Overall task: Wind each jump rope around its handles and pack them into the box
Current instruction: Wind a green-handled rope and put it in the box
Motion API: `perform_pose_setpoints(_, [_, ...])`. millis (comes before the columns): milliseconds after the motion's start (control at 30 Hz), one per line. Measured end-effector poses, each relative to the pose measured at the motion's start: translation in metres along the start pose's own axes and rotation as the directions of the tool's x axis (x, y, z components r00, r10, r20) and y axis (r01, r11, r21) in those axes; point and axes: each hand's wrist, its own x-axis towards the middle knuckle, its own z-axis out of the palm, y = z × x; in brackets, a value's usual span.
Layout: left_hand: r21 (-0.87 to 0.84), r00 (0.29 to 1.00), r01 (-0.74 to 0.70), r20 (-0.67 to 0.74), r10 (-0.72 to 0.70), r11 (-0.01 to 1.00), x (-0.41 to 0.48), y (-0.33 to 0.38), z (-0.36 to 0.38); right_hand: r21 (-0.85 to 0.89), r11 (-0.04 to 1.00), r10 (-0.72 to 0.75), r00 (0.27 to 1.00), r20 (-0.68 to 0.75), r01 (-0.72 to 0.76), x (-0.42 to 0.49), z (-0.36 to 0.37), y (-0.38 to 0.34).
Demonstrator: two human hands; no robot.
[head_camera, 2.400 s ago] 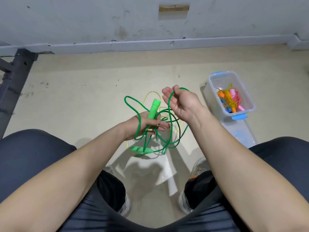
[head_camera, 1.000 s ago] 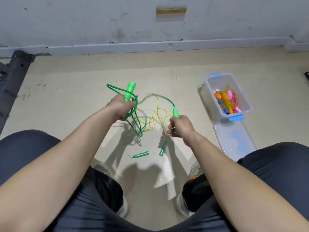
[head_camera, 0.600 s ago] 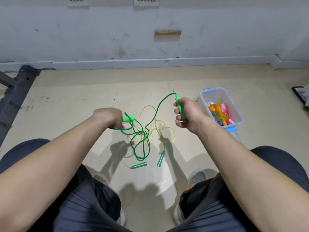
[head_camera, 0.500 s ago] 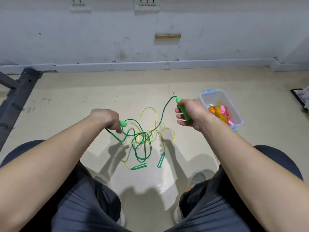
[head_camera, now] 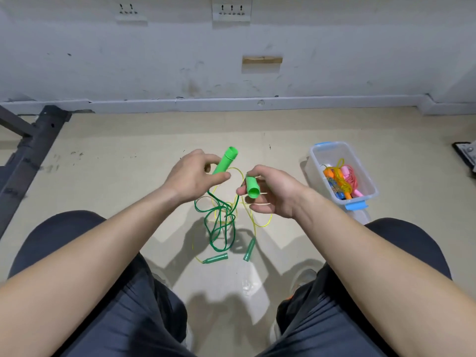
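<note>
Beige floor [head_camera: 116,176] runs back to a scuffed grey wall [head_camera: 154,60], and we look down on it past two bare forearms and dark-trousered knees.

At the centre, the left hand [head_camera: 192,180] curls its fingers round a bright green handle [head_camera: 225,162], thumb lying across it, the open end tilted up and away. Just beside it, the right hand [head_camera: 273,191] grips the second handle [head_camera: 251,188] between thumb and curled fingers, its hollow end facing us. The two handles are near each other but not touching.

From both hands the green cord [head_camera: 220,225] hangs in loose, tangled loops down toward the floor. None of it is wound yet. It crosses the thin yellow rope [head_camera: 257,220], which lies on the floor with its two dark green handles [head_camera: 215,258] near our feet. We cannot tell whether the two cords are knotted together or only overlap.

To the right, well apart from the hands, the clear box [head_camera: 332,158] stands open, with orange, pink and yellow bundled ropes [head_camera: 340,181] inside.

We judge this to be the start of winding the green rope. The next move calls for laying both handles side by side in one hand, lifting the green cord clear of the yellow one, and wrapping with the free hand.
</note>
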Motion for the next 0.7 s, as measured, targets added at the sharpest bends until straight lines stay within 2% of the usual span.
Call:
perform_pose_setpoints(100, [-0.222,1.0,-0.012,0.007,0.014,0.975,-0.007,0.008,0.008,0.07,0.997,0.034,0.996,0.076,-0.04,0.008,0.006,0.008])
perform_pose_setpoints(167, [-0.305,0.998,-0.026,0.043,0.041,0.952,-0.013,0.009,0.015,0.09,0.995,0.032,0.996,0.086,-0.039,0.012,0.009,0.012])
perform_pose_setpoints(333, [-0.341,0.996,-0.019,0.073,0.046,0.94,-0.017,0.011,0.026,0.214,0.977,0.006,0.999,0.039,-0.014,0.021,0.007,0.012])
perform_pose_setpoints(567, [-0.574,0.995,0.095,0.086,-0.056,0.813,-0.013,0.012,0.033,0.286,0.958,-0.018,0.995,0.094,-0.009,0.021,0.008,0.007])
perform_pose_setpoints(700, [-0.632,0.988,0.154,0.071,-0.14,0.759,-0.01,0.013,0.035,0.311,0.95,-0.078,0.988,0.135,0.032,0.019,0.009,0.009])
